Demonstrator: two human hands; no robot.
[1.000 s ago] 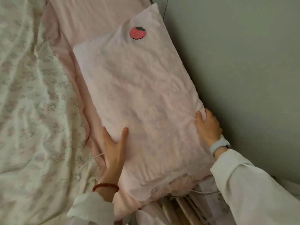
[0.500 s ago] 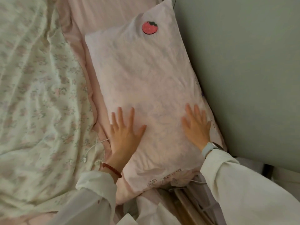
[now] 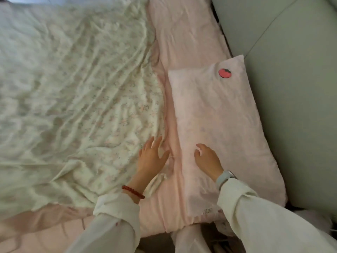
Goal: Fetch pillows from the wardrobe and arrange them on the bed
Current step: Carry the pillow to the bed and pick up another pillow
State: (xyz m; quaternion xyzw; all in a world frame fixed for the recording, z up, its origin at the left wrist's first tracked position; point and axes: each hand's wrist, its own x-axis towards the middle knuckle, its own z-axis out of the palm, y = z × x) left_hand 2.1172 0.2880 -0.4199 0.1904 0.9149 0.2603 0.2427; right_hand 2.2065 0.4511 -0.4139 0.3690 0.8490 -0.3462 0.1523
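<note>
Now that both palms have lifted off the pillow, left hand and right hand hover open, empty, beside its near end; placement looks finished.

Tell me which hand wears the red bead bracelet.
The left hand, over the floral quilt; the right hand, over the pink pillow, wears a pale watch instead.

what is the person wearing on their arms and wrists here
Both arms are in loose, off-white long sleeves with gathered cuffs. The left hand has a red beaded bracelet at the wrist, just above the left sleeve. The right hand has a pale blue watch band above the right sleeve. No rings are visible.
</note>
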